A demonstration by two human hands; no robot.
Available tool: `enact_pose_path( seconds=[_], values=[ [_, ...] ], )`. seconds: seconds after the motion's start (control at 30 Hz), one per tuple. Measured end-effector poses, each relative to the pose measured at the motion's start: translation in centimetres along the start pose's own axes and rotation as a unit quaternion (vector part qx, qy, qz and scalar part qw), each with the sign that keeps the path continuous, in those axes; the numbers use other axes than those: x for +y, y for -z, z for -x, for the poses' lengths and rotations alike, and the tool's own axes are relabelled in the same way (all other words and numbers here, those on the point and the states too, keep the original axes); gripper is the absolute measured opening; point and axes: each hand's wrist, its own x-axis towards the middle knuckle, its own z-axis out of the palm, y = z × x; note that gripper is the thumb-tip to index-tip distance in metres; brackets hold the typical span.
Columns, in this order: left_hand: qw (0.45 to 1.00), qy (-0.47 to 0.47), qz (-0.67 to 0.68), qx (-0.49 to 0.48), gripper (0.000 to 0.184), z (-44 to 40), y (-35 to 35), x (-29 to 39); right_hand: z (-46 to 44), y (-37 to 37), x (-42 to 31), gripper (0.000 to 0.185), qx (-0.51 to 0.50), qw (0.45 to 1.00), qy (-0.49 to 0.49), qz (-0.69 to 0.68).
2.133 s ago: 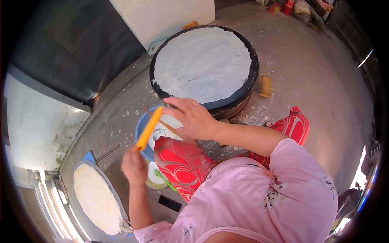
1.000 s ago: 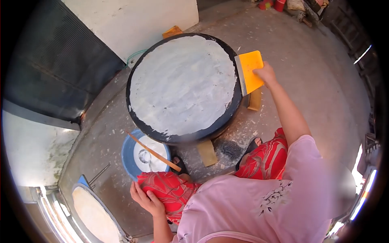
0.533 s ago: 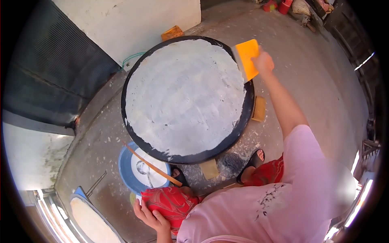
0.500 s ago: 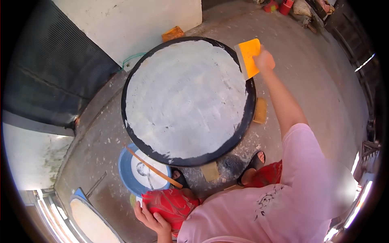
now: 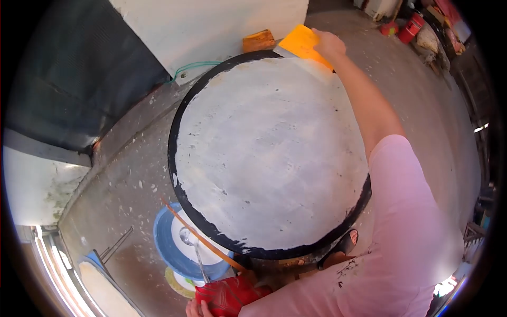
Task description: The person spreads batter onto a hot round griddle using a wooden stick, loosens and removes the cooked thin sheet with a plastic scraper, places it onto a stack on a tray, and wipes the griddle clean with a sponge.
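A large round black griddle (image 5: 176, 142) carries a thin whitish sheet of batter (image 5: 264, 158) over nearly all its surface. My right hand (image 5: 330, 46) grips a yellow scraper (image 5: 302, 44) at the griddle's far edge, its blade against the rim of the sheet. My left hand (image 5: 198, 308) rests on my red-trousered knee (image 5: 232, 296), fingers apart and partly cut off by the frame's bottom. Beside the knee stands a blue basin (image 5: 168, 245) of white batter, with a metal ladle (image 5: 199, 259) in it and a wooden stick (image 5: 203, 236) lying across.
An orange-brown block (image 5: 258, 40) lies beyond the griddle near a green hose (image 5: 195, 65). A round pale board (image 5: 100, 288) and metal tongs (image 5: 117, 245) are at the lower left. Red containers (image 5: 411, 28) and sacks stand at the upper right.
My right hand has carried the scraper along the rim from the right side to the far edge. My body leans further over the griddle. My left hand stays at the knee.
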Motion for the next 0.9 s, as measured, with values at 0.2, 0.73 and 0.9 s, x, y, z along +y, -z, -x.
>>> enact_pose_path(
  seconds=[0.2, 0.73, 0.9],
  values=[
    [0.999, -0.021, -0.026, -0.017, 0.045, -0.7, -0.2, -1.0, -3.5, -5.3, -12.0, 0.056, 0.043, 0.954, 0.291, -0.066],
    [0.999, 0.031, 0.009, 0.003, 0.045, 1.7, 2.0, -0.8, 29.6, -0.9, -32.5, 0.036, -0.313, 0.54, 0.766, -0.158],
    [0.997, 0.009, -0.003, 0.072, 0.034, 3.1, 3.7, -1.2, 44.8, 2.6, -18.8, 0.013, -0.276, 0.337, 0.893, -0.109]
  ],
)
